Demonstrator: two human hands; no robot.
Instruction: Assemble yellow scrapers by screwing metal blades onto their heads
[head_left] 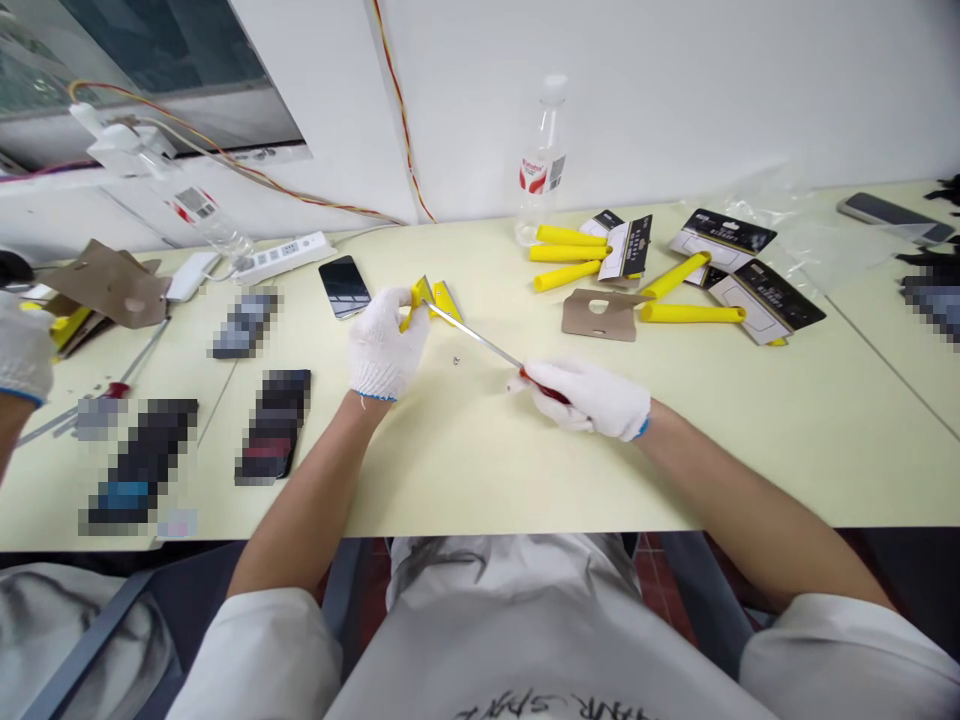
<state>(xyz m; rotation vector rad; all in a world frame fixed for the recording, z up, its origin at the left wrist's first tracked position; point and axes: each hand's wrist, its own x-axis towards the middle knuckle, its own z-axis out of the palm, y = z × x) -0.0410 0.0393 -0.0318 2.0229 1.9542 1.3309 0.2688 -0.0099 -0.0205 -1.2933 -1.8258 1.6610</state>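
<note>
My left hand [388, 345], in a white knit glove, is closed on a small yellow plastic piece [417, 300], pinched between thumb and fingers. A second yellow piece [447, 302] lies on the table just right of it. My right hand [589, 398], gloved the same way, is wrapped around the red handle of a screwdriver [487, 345]. Its long metal shaft points up and left, and the tip meets the yellow piece in my left hand; whether it sits in a screw I cannot tell. A tiny metal part [456, 361] lies on the table below the shaft.
Yellow-handled tools in card packaging [574, 253] lie at the back right, near a brown cardboard piece [589, 318]. Behind them stands a plastic bottle [541, 170]. Phones [345, 287] lie to the left, beside a power strip [285, 258]. A co-worker's gloved hand [22, 350] is far left.
</note>
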